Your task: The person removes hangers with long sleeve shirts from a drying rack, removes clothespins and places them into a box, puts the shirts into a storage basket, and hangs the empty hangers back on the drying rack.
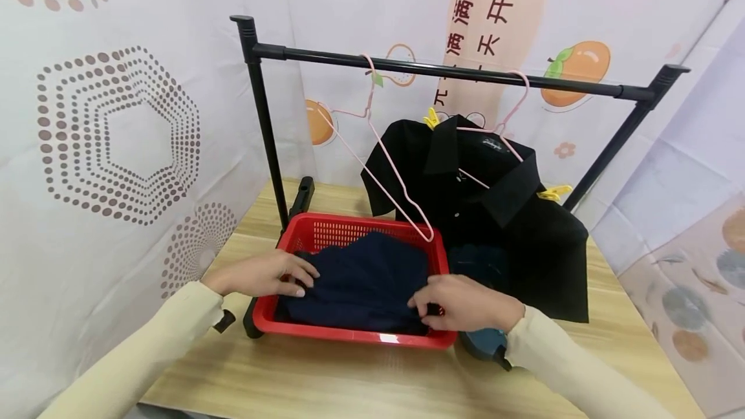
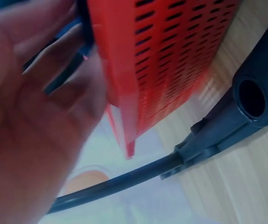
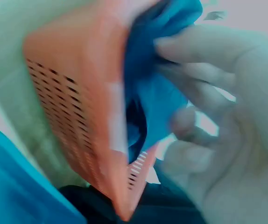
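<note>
A dark navy garment (image 1: 363, 280) lies bunched in a red plastic basket (image 1: 355, 335); its exact kind does not show. My left hand (image 1: 270, 275) reaches over the basket's left side, its fingers loosely bent at the garment's edge. In the left wrist view, the basket's slotted wall (image 2: 171, 51) stands beside that hand, and the rim hides part of the fingers. My right hand (image 1: 460, 302) is over the basket's right side with its fingertips at the garment. In the right wrist view its bent, spread fingers (image 3: 208, 39) meet the cloth (image 3: 157, 102).
A black rail (image 1: 436, 70) stands behind the basket, a bare pink hanger (image 1: 396, 167) dangling over the basket. A black collared shirt (image 1: 524, 244) hangs from another pink hanger, with yellow clips (image 1: 555, 193). A dark blue item (image 1: 483, 341) lies right of the basket.
</note>
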{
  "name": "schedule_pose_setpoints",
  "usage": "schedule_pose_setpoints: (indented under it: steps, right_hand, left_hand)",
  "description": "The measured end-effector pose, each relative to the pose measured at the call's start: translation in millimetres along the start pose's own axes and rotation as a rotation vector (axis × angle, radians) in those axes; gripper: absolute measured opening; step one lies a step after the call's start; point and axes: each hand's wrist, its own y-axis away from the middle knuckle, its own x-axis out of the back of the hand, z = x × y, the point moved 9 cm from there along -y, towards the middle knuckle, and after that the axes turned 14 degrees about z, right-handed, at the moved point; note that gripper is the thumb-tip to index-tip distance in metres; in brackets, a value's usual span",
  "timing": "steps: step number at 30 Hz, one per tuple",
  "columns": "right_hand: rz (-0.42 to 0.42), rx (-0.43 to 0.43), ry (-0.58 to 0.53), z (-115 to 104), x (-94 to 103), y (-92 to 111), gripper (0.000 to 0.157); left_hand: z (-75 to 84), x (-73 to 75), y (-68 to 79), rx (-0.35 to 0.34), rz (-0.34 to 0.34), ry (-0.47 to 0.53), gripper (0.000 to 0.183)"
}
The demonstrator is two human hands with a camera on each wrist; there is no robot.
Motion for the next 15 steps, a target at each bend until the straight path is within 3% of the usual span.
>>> schedule_pose_setpoints:
  steps: [3,7,12,15]
  right_hand:
    - [-0.084,-0.029,0.022,1.8,-16.2,5.4,0.018]
    - [-0.075,-0.012,0.127,3.3,-24.7,5.4,0.017]
    - [-0.051,0.056,0.273,-3.2,-28.3,3.9,0.025]
    - [-0.044,0.057,0.315,-3.8,-29.3,2.0,0.029]
  left_hand:
    - [-0.5,-11.8,6.9,0.036,-0.106,-0.001,0.037]
    - [-3.6,-24.5,11.3,0.074,-0.204,-0.039,0.048]
    - [-2.9,-31.5,10.8,0.002,-0.228,-0.131,0.048]
    - [-6.0,-33.9,10.6,-0.010,-0.240,-0.132,0.048]
